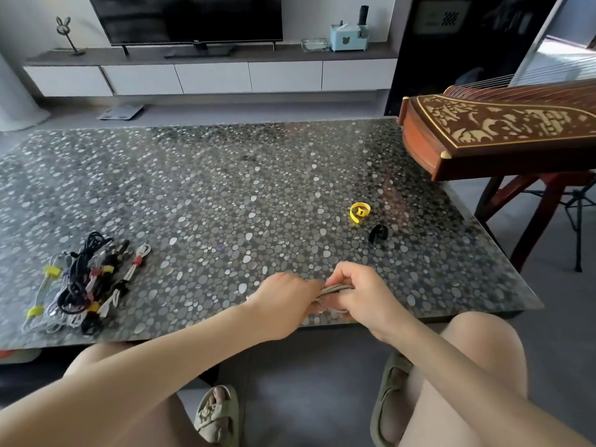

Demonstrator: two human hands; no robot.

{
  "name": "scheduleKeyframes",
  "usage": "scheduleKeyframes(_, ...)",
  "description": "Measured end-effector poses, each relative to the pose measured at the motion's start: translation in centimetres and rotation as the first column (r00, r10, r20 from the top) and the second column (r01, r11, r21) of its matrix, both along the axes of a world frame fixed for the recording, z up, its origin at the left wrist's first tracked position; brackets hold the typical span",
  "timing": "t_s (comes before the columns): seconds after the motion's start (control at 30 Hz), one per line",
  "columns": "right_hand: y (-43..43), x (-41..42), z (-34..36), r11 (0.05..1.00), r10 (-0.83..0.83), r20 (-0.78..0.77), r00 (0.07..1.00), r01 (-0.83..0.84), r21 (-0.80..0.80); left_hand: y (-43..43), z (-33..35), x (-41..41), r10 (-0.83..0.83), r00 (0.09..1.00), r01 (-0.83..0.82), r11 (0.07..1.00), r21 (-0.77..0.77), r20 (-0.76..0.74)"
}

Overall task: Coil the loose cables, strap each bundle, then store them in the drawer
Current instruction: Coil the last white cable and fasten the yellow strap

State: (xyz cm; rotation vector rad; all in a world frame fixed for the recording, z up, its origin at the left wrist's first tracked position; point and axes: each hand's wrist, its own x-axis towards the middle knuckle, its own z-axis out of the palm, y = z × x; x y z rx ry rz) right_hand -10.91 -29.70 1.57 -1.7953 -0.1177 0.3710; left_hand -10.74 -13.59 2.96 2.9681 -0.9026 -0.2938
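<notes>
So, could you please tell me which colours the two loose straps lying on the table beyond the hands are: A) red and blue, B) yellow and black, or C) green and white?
B: a yellow strap and a black strap lie curled on the table, apart from the strapped bundles.

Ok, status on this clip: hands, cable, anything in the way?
Left hand and right hand both gripping the grey cable at the near edge of the table. Yellow strap, black strap loose beyond, unused. Strapped bundles piled far left. Nothing blocking.

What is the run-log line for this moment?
step: coiling | left hand: grips grey cable | right hand: grips it too | unused: yellow strap, black strap | done: strapped bundles, left side
</notes>
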Motion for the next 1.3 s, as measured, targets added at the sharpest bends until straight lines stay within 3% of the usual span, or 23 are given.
scheduleKeyframes(0.13,0.3,0.7,0.0,0.963,0.164,0.242,0.956,-0.101,-0.251,-1.7,0.7,2.4,0.082,0.929,-0.097,0.995,-0.025,-0.360)
scheduleKeyframes(0.3,-1.6,2.6,0.1,0.961,0.139,0.290,0.947,-0.058,-0.271,-1.7,0.3,3.5,0.011,0.789,-0.287,0.891,-0.353,-0.614)
scheduleKeyframes(0.37,-2.2,3.1,0.0,0.957,0.195,0.228,0.954,-0.133,-0.259,-1.5,-0.3,3.4,0.007,0.762,-0.323,0.870,-0.371,-0.647)
scheduleKeyframes(0.43,-3.9,3.9,-0.1,0.962,0.274,0.014,0.962,-0.273,-0.010,-1.5,-1.2,3.4,0.016,0.726,-0.383,0.840,-0.384,-0.688)
scheduleKeyframes(0.5,-6.2,5.6,-0.4,0.962,0.202,-0.140,0.969,-0.169,0.216,-0.9,-1.7,3.7,0.070,0.645,-0.582,0.689,-0.431,-0.761)
scheduleKeyframes(0.53,-7.4,6.8,-0.8,0.986,0.074,-0.122,0.990,-0.055,0.157,-0.5,-1.8,4.0,0.093,0.579,-0.707,0.552,-0.442,-0.810)
scheduleKeyframes(0.57,-8.3,8.2,-1.4,0.996,-0.083,-0.022,0.996,0.083,-0.024,-0.1,-1.8,4.4,0.087,0.505,-0.811,0.390,-0.437,-0.859)
scheduleKeyframes(0.63,-9.4,11.1,-2.8,0.824,-0.223,0.244,0.944,0.316,-0.471,0.5,-1.5,5.0,0.050,0.399,-0.913,0.120,-0.391,-0.916)
scheduleKeyframes(0.67,-9.4,12.4,-3.3,0.730,-0.232,0.293,0.928,0.365,-0.578,0.5,-1.5,5.4,0.033,0.370,-0.929,0.034,-0.369,-0.928)
scheduleKeyframes(0.73,-8.8,14.4,-4.1,0.649,-0.253,0.238,0.938,0.347,-0.677,0.2,-1.3,5.7,-0.010,0.333,-0.942,-0.047,-0.332,-0.943)
scheduleKeyframes(0.83,-7.6,15.6,-4.8,0.668,-0.338,0.170,0.926,0.363,-0.650,-0.6,-1.2,5.5,0.031,0.375,-0.927,0.023,-0.375,-0.926)
scheduleKeyframes(0.9,-6.6,15.0,-4.4,0.748,-0.482,0.158,0.862,0.498,-0.438,-0.9,-1.0,5.5,0.121,0.454,-0.891,0.073,-0.448,-0.883)
scheduleKeyframes(0.97,-5.2,13.3,-3.2,0.803,-0.588,-0.025,0.809,0.579,-0.140,-1.1,-0.6,5.4,0.235,0.514,-0.855,0.063,-0.515,-0.825)
scheduleKeyframes(1.03,-3.7,10.9,-1.6,0.821,-0.539,-0.207,0.816,0.564,0.085,-1.3,-0.3,5.0,0.324,0.573,-0.810,0.084,-0.581,-0.753)
scheduleKeyframes(1.2,-0.2,6.1,1.8,0.823,-0.448,-0.229,0.864,0.499,0.272,-2.0,0.3,3.8,0.338,0.753,-0.641,0.178,-0.747,-0.565)
scheduleKeyframes(1.3,1.1,4.7,3.3,0.821,-0.365,-0.255,0.895,0.439,0.366,-1.1,0.5,3.1,0.412,0.752,-0.600,0.105,-0.793,-0.514)
